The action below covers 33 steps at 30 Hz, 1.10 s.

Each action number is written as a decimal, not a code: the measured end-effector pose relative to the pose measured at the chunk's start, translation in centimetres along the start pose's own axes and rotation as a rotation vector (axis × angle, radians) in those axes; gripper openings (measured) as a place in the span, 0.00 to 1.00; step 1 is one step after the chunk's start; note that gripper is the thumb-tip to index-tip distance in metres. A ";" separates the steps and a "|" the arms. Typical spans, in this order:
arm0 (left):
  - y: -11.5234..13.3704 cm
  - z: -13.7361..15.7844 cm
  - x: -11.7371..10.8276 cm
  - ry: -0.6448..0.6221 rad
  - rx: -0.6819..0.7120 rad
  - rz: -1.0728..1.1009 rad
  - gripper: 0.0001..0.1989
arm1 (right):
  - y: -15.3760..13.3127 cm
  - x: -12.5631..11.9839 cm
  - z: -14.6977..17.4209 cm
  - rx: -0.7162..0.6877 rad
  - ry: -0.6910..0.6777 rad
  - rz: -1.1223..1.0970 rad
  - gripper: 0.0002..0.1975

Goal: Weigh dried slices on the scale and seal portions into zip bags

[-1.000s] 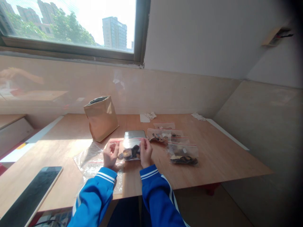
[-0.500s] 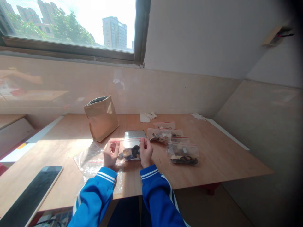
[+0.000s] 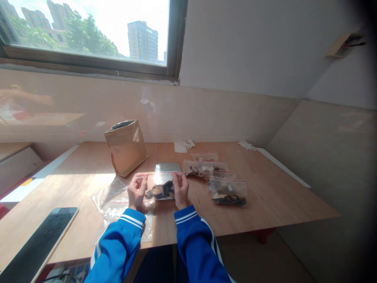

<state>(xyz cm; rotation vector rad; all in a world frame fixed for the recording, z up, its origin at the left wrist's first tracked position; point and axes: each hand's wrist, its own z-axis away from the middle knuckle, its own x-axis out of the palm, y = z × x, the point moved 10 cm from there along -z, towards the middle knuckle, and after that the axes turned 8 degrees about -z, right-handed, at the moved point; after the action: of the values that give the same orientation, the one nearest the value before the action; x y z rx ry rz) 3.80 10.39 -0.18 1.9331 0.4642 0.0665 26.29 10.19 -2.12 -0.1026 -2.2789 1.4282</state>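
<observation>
My left hand (image 3: 137, 191) and my right hand (image 3: 180, 190) pinch the two ends of the red-lined top strip of a clear zip bag (image 3: 160, 181). Dark and brown dried pieces (image 3: 161, 190), which look like dried mushroom or fungus, lie in the bottom of this bag. It is held upright in front of a flat scale with a silvery top (image 3: 168, 167), covering the scale's near part. Under and beside my left wrist, empty clear zip bags (image 3: 118, 202) are spread on the table.
A brown paper bag (image 3: 126, 147) stands with its top open at the back left. Several filled zip bags (image 3: 229, 192) lie to the right of the scale. A phone (image 3: 41, 243) rests at the near left of the wooden table (image 3: 273, 188). Crumpled tissue (image 3: 246, 146) lies by the wall.
Both hands have shifted very slightly along the bag's top strip, and the strip looks straighter. The dried pieces inside have turned a little. Everything else stays put.
</observation>
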 end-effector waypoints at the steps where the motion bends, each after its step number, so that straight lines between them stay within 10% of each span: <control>1: -0.1 0.0 0.0 -0.001 -0.016 0.014 0.14 | -0.1 0.1 0.0 0.007 -0.003 -0.015 0.16; 33: -0.9 -0.6 0.2 0.010 -0.105 0.120 0.14 | 2.4 1.2 -0.3 0.220 -0.089 -0.152 0.20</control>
<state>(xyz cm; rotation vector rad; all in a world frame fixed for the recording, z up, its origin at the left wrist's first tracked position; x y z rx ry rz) 3.55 11.25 -0.79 1.8568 0.3443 0.1744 24.89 11.95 -3.71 0.2019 -2.1303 1.6174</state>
